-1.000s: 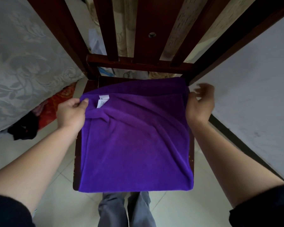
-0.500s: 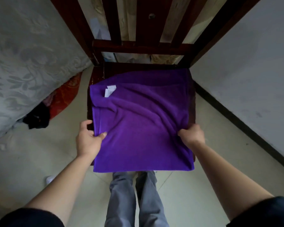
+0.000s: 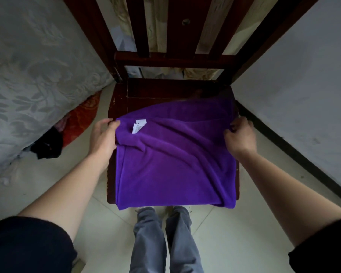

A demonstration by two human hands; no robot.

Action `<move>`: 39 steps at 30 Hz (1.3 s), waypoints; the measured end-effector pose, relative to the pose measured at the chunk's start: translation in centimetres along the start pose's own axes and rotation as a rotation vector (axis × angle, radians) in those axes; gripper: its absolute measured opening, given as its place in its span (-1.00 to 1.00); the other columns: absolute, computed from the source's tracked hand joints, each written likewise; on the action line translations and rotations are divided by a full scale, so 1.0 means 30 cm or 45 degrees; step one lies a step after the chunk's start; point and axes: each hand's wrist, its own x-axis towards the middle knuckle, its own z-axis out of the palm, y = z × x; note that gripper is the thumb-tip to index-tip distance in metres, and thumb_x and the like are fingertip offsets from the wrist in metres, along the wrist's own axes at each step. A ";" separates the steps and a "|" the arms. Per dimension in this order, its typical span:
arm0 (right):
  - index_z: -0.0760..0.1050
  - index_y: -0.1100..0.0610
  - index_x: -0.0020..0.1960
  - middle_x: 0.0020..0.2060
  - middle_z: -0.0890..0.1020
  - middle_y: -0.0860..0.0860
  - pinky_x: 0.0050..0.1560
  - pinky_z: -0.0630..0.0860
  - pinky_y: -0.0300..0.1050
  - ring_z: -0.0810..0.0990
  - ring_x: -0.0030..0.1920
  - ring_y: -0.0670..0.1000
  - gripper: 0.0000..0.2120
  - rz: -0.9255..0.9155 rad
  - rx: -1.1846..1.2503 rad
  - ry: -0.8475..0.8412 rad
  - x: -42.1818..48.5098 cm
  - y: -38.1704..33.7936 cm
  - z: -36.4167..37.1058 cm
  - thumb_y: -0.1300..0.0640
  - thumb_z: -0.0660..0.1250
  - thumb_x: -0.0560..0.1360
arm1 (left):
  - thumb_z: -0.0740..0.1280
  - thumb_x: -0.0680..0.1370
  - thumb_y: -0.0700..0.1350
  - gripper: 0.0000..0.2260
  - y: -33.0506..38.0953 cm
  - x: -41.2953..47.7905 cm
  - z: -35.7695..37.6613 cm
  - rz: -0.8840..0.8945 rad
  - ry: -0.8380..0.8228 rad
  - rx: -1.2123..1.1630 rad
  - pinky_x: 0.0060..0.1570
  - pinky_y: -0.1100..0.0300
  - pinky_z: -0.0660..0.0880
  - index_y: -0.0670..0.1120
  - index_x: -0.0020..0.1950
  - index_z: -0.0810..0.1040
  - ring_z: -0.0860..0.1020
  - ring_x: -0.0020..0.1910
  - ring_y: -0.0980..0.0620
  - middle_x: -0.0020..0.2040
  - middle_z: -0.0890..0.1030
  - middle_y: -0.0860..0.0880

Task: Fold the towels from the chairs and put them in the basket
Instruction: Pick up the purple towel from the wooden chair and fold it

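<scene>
Left hand (image 3: 103,137), right hand (image 3: 241,135) gripping one towel (image 3: 175,164)

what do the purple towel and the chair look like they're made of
The purple towel looks like soft plush fabric, probably microfibre or fleece: matte fuzzy nap, limp rounded folds, a sewn-in white label. The chair looks like wood under dark red-brown, slightly glossy varnish: pale chips speckle the seat's left edge.
</scene>
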 end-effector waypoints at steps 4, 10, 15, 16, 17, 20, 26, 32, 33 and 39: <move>0.40 0.16 0.33 0.23 0.43 0.21 0.16 0.44 0.02 0.51 0.14 0.26 -0.59 -0.122 -0.064 -0.042 0.061 -0.041 0.004 0.23 0.25 0.48 | 0.31 0.52 -0.32 -0.67 0.054 0.071 0.047 0.153 -0.128 0.042 -0.30 0.40 0.53 -0.03 0.22 0.57 0.59 -0.27 0.17 -0.12 0.62 -0.03; 0.37 0.19 0.30 0.26 0.40 0.20 0.12 0.47 0.09 0.50 0.16 0.27 -0.62 -0.198 -0.229 -0.109 0.095 -0.034 0.014 0.19 0.31 0.50 | 0.32 0.46 -0.40 -0.65 0.070 0.104 0.032 0.395 -0.042 0.242 -0.08 0.27 0.52 -0.06 0.14 0.61 0.57 -0.06 0.03 0.02 0.64 -0.16; 0.40 0.25 0.19 0.20 0.45 0.23 0.04 0.45 0.08 0.48 0.16 0.27 -0.72 -0.210 -0.308 -0.073 0.093 -0.034 0.014 0.20 0.31 0.52 | 0.40 0.43 -0.29 -0.76 0.051 0.067 0.033 0.515 0.015 0.508 -0.20 0.41 0.42 -0.10 0.07 0.62 0.52 -0.19 0.13 -0.04 0.60 -0.04; 0.40 0.25 0.19 0.19 0.47 0.23 0.04 0.45 0.08 0.48 0.16 0.27 -0.73 -0.209 -0.316 -0.074 0.092 -0.032 0.014 0.20 0.31 0.52 | 0.39 0.45 -0.27 -0.80 0.055 0.058 0.037 0.461 -0.007 0.437 -0.18 0.40 0.43 -0.09 0.04 0.63 0.53 -0.19 0.12 -0.10 0.61 -0.02; 0.41 0.25 0.19 0.19 0.48 0.23 0.04 0.45 0.07 0.48 0.17 0.27 -0.72 -0.208 -0.321 -0.078 0.092 -0.031 0.014 0.20 0.31 0.52 | 0.39 0.46 -0.24 -0.85 0.064 0.050 0.041 0.391 -0.013 0.338 -0.11 0.32 0.46 -0.06 0.00 0.63 0.56 -0.16 0.07 -0.14 0.62 -0.02; 0.46 0.24 0.19 0.16 0.52 0.23 0.05 0.46 0.05 0.50 0.15 0.26 -0.75 -0.219 -0.351 -0.125 0.097 -0.022 0.019 0.19 0.27 0.53 | 0.41 0.47 -0.02 -0.93 0.088 0.066 0.049 0.322 -0.007 0.262 0.01 0.01 0.54 0.07 -0.06 0.61 0.64 -0.09 -0.09 -0.11 0.68 -0.12; 0.50 0.24 0.14 0.10 0.56 0.24 -0.03 0.47 0.04 0.53 0.10 0.27 -0.80 -0.221 -0.390 -0.133 0.104 -0.031 0.028 0.25 0.24 0.53 | 0.31 0.54 -0.28 -0.78 0.159 0.099 0.081 0.320 -0.145 0.299 -0.02 0.10 0.55 -0.04 0.11 0.61 0.60 -0.12 -0.07 -0.04 0.63 -0.16; 0.51 0.23 0.15 0.10 0.58 0.26 -0.03 0.46 0.03 0.54 0.09 0.29 -0.79 -0.213 -0.398 -0.125 0.097 -0.030 0.023 0.22 0.23 0.55 | 0.31 0.50 -0.08 -0.77 0.112 0.125 0.000 0.455 0.170 0.475 0.15 -0.08 0.54 0.06 0.13 0.62 0.60 0.05 -0.06 0.05 0.63 -0.08; 0.51 0.23 0.15 0.10 0.58 0.26 -0.04 0.46 0.02 0.54 0.09 0.29 -0.79 -0.215 -0.395 -0.120 0.094 -0.028 0.020 0.22 0.22 0.55 | 0.32 0.48 0.00 -0.79 0.094 0.122 -0.012 0.508 0.215 0.601 0.14 -0.15 0.51 0.10 0.09 0.60 0.58 0.07 -0.11 0.07 0.61 -0.09; 0.50 0.22 0.19 0.13 0.56 0.24 0.00 0.46 0.04 0.53 0.12 0.28 -0.76 -0.234 -0.408 -0.113 0.073 -0.030 0.012 0.23 0.22 0.54 | 0.43 0.46 0.03 -0.71 0.053 0.045 0.025 0.430 0.056 0.851 0.15 -0.10 0.47 -0.04 0.12 0.53 0.58 0.02 -0.12 -0.05 0.54 -0.01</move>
